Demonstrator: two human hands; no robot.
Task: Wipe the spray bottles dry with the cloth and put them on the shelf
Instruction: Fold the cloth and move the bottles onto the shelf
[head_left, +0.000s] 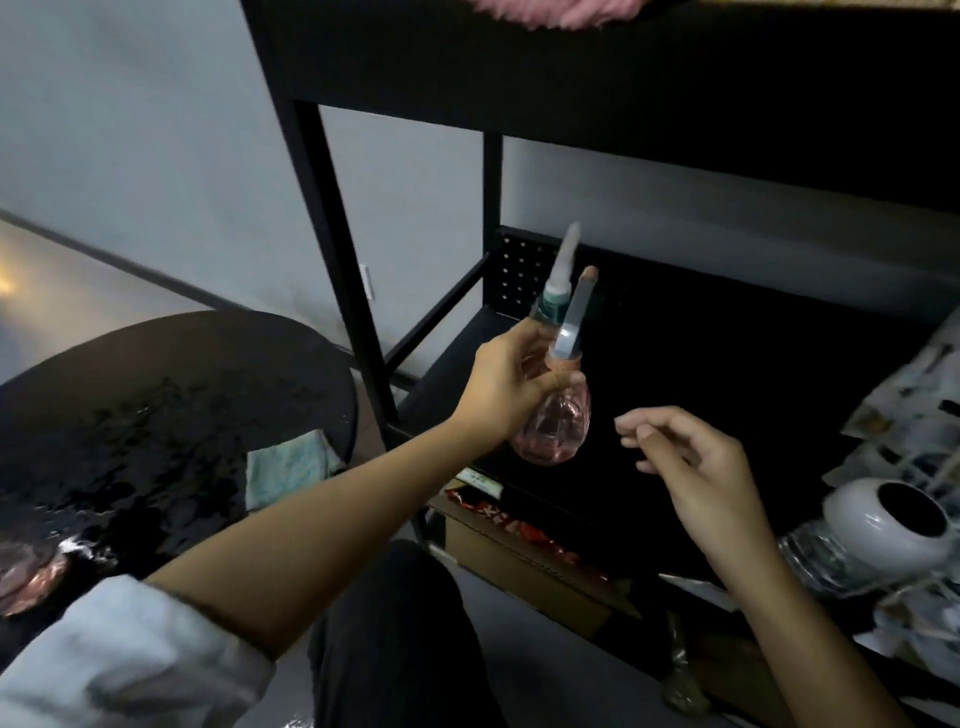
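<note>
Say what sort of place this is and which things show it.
Probably a storage corner of a home or workroom: a black metal shelf unit, a cardboard box below its shelf, and a wet round table holding a cloth.

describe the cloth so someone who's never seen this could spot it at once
Start at the round black table on the left, its top wet and shiny. Near its right edge, on the side toward the black shelf, lies the cloth. It is the only pale green, folded, matte thing on that dark top.
</note>
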